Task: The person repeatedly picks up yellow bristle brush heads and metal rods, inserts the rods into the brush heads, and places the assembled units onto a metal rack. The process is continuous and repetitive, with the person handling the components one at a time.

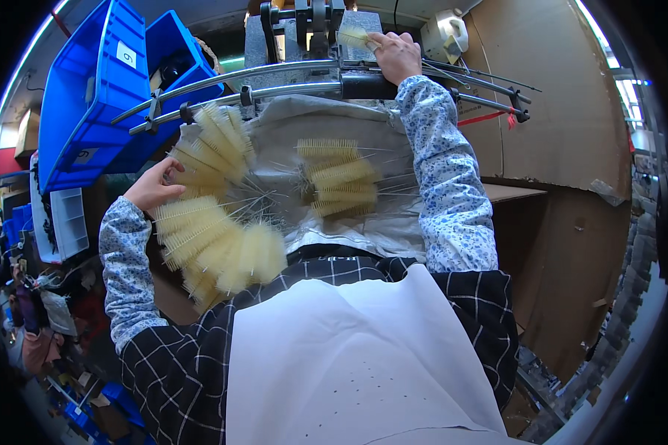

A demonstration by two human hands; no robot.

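My right hand (395,55) is closed on a pale yellow bristle brush (355,35), like a bottle brush, held by the metal machine (317,33) at the far side. At the left, my left hand (156,187) reaches the outer edge of a fanned pile of similar brushes (215,144). Its thumb and bent fingers are apart, by the bristle tips. More brushes (223,248) curve round toward me, their thin wire stems pointing inward. A smaller stack of brushes (341,176) lies in the middle on a grey cloth (274,137).
Two metal rails (289,90) cross in front of the machine, with thin rods and a red ribbon (490,117) at the right. Blue plastic bins (89,96) stand at the far left. Large cardboard sheets (564,96) line the right. A white jug (449,35) sits behind my right hand.
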